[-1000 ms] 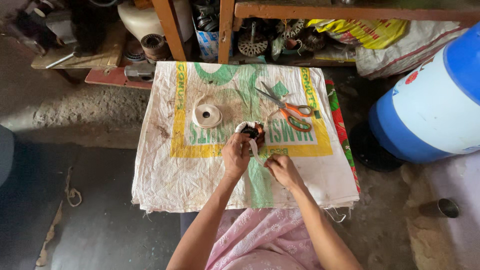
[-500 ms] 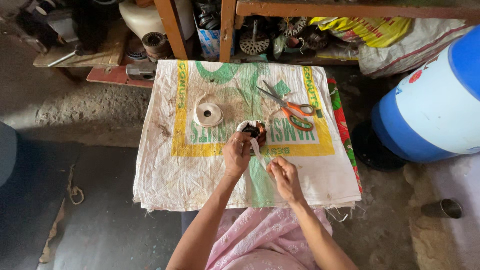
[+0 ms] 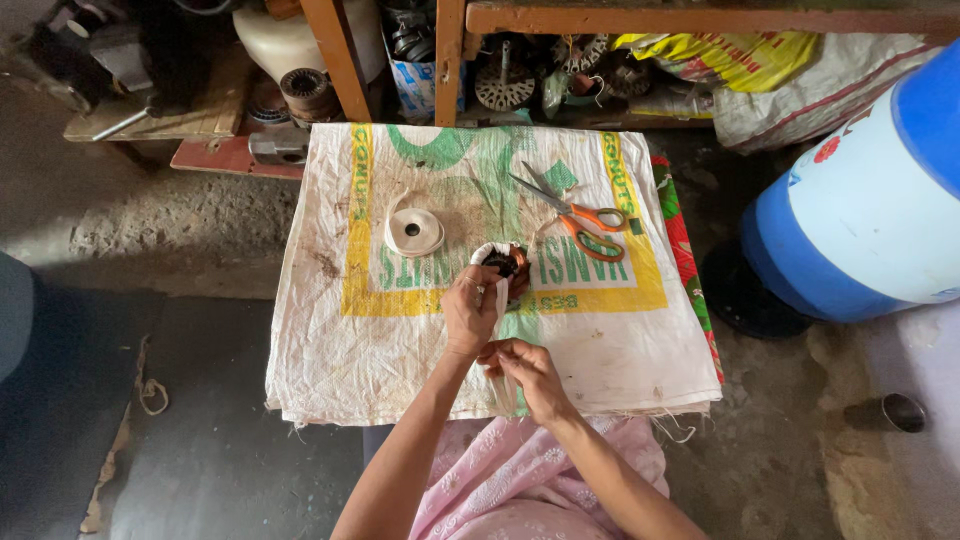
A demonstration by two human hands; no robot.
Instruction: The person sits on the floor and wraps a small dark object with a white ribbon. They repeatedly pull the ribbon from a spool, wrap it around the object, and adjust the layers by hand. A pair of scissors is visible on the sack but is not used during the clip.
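Since a second ago the right hand (image 3: 530, 372) has drawn the white tape (image 3: 503, 330) back toward the near tabletop edge, pinching it taut, while the left hand (image 3: 470, 312) still grips the coil (image 3: 503, 264) mid-tabletop.

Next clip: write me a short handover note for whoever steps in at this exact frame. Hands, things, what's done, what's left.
Left hand: grips a small copper-wound coil, partly bound in white tape, above the woven sack.
Right hand: pinches the white tape strip that runs taut down from the coil.
Nearby on the sack: tape roll to the left, orange-handled scissors to the right, both untouched.
Done: part of the coil looks wrapped.
Left: likely the rest of the wrap, then cutting the strip; how much copper is bare cannot be told.
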